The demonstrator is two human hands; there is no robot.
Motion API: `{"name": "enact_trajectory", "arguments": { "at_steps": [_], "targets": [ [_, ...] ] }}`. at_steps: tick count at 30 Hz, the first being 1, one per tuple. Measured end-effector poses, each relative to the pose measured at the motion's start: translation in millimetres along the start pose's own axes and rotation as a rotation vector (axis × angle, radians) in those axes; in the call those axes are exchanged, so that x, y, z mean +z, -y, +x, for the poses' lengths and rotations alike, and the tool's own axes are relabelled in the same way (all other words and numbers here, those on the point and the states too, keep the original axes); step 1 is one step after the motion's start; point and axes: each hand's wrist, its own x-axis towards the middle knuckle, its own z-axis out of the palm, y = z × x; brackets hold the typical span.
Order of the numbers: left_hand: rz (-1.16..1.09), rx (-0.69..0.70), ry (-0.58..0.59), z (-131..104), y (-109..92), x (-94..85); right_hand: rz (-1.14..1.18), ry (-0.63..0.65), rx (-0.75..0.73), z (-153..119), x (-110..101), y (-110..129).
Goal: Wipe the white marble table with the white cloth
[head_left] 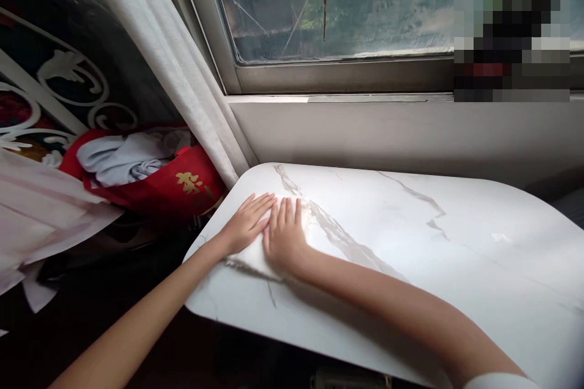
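A white cloth [255, 259] with a fuzzy edge lies flat near the left end of the white marble-patterned table [365, 219]. My left hand [246, 223] rests on its left part, palm down with the fingers stretched out. Right beside it, my right hand [286, 234] presses flat on the cloth, fingers pointing toward the window. The two hands touch or nearly touch at the thumbs. Much of the cloth is hidden under them.
Left of the table, a red bag [159, 185] with gold lettering holds pale clothes [123, 158]. A white curtain [164, 55] hangs beside the window [365, 6]. Pale pink fabric [41, 219] drapes at the far left. A low wall [365, 134] runs behind the table.
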Motion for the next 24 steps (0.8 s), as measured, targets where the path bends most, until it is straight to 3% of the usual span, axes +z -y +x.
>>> {"name": "enact_trajectory", "arguments": {
  "at_steps": [3,6,10,13,18,21,24],
  "targets": [
    [0.021,-0.012,0.010,-53,-9,-13.2,0.035,0.010,-0.122,-22,-3,38],
    [0.047,-0.041,0.020,-92,-7,-23.6,0.102,0.049,-0.220,-26,-3,67],
    [0.073,-0.062,0.017,-102,12,-28.0,0.289,0.169,-0.156,-3,-4,76],
    [0.103,-0.075,0.027,-76,33,-24.0,0.400,0.224,-0.055,29,1,60],
    [0.269,-0.153,-0.061,8,72,-10.0,0.412,-0.036,0.025,91,22,9],
    [0.206,-0.227,-0.015,59,95,0.6,0.351,-0.078,0.099,123,31,-18],
    [0.077,-0.276,0.011,93,117,11.1,0.292,-0.105,0.107,144,33,-35]
  ]
}}
